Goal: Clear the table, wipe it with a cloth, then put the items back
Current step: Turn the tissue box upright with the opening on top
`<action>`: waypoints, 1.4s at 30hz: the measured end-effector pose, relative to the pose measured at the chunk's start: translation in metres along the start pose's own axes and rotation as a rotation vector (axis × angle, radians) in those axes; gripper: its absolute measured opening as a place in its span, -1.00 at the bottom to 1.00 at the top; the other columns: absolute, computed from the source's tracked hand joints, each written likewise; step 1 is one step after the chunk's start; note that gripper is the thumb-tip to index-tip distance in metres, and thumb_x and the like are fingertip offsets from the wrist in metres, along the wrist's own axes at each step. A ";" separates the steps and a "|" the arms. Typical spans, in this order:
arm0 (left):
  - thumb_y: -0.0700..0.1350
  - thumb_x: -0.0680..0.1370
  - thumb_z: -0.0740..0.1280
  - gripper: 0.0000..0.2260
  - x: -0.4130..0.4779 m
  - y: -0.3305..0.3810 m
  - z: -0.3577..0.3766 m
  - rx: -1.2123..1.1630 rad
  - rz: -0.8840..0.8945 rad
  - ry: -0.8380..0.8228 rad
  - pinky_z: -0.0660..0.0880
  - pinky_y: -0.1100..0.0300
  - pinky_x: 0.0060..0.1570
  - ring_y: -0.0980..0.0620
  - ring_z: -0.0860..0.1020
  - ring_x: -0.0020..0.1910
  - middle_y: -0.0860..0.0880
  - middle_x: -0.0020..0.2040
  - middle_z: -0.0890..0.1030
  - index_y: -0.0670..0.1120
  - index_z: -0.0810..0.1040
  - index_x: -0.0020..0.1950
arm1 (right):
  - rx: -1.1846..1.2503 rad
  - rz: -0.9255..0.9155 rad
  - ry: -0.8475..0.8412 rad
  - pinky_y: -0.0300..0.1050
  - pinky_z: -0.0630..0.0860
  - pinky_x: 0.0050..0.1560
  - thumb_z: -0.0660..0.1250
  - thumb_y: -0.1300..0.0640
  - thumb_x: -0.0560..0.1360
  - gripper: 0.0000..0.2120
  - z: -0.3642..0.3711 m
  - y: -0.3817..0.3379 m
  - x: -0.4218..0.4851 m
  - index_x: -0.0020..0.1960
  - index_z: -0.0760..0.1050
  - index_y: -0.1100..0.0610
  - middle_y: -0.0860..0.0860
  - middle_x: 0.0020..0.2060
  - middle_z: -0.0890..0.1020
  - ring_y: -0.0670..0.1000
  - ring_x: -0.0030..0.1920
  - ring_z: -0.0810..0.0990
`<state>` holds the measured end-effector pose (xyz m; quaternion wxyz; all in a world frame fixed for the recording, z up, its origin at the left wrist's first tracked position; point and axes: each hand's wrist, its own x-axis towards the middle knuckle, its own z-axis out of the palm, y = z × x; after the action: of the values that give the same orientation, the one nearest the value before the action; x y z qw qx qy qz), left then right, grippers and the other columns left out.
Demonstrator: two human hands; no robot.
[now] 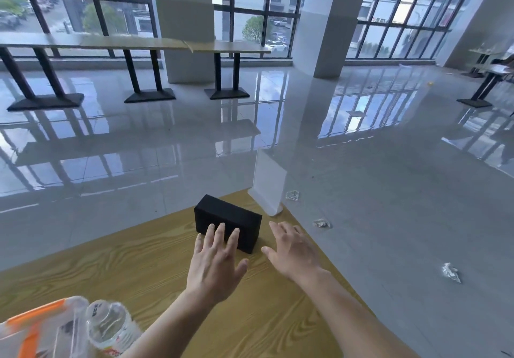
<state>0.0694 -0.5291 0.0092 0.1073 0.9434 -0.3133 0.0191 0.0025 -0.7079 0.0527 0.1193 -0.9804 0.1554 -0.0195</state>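
A black rectangular box (228, 218) stands near the far corner of the wooden table (125, 268). My left hand (217, 263) is spread with straight fingers, its fingertips over the box's near face. To the right of the box, my right hand (292, 249) is open too, palm down above the table. Behind the box, at the table's corner, stands a clear acrylic sign holder (269, 185). A clear plastic bottle (111, 327) and a clear container with an orange lid clip (39, 330) sit at the near left.
The table's right edge runs diagonally beside my right arm. Crumpled clear wrappers (450, 272) lie on the glossy grey floor to the right. Long tables (133, 43) on black legs line the windows at the back.
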 end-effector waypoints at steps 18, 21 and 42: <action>0.22 0.60 0.19 -0.36 0.146 0.012 0.052 -0.275 -0.650 -0.092 0.16 -0.02 0.49 -0.13 0.03 0.58 -0.16 0.60 0.06 0.02 0.07 0.60 | 0.353 -0.167 -0.294 -0.10 0.44 0.22 0.32 -0.14 0.55 -0.44 0.052 0.085 0.160 0.46 0.35 0.09 0.03 0.30 0.52 0.05 0.29 0.50; 0.18 0.60 0.23 -0.37 0.156 0.016 0.057 -0.328 -0.729 -0.060 0.18 -0.02 0.48 -0.14 0.05 0.56 -0.17 0.59 0.08 -0.01 0.12 0.59 | 0.384 -0.233 -0.389 -0.10 0.48 0.14 0.32 -0.10 0.55 -0.62 0.069 0.076 0.166 0.29 0.45 0.07 0.03 0.15 0.57 0.07 0.15 0.54; -0.12 0.30 0.51 -0.25 0.143 0.006 0.088 -0.906 -1.051 0.357 0.41 0.04 0.16 -0.06 0.37 0.26 0.08 0.41 0.14 0.14 0.32 0.44 | 1.043 0.081 -0.250 -0.18 0.58 0.06 0.50 0.09 0.43 -0.86 0.118 0.050 0.120 -0.06 0.62 -0.11 -0.10 -0.04 0.63 -0.14 -0.01 0.62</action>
<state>0.1773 -0.6367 -0.0612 0.5332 0.8146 0.2278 -0.0132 0.1101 -0.7642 -0.0743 0.6089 -0.7790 0.1474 0.0275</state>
